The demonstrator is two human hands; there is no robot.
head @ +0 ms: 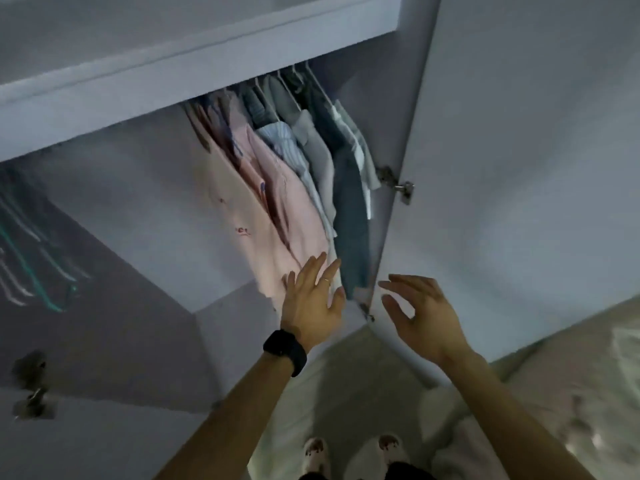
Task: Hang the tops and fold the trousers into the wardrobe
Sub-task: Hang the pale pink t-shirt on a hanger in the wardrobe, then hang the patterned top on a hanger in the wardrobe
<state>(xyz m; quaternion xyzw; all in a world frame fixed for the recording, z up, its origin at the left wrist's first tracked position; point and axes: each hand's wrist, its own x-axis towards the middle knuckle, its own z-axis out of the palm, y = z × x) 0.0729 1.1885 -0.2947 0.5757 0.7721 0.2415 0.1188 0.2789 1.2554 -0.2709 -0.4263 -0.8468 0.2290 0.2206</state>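
Hanging step: tops (277, 174) hang inside the wardrobe (207, 64). Left hand (313, 299), fingers spread, touches the pink garment; right hand (419, 317) hovers empty, fingers apart. Next move probably calls for fetching another garment.

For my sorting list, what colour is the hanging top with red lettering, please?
Pale pink; the top shows best in the head view.

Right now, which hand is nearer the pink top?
Left. The left hand is at the pink top's lower edge; the right hand hovers apart, further right, by the door's edge, beyond the blue top.
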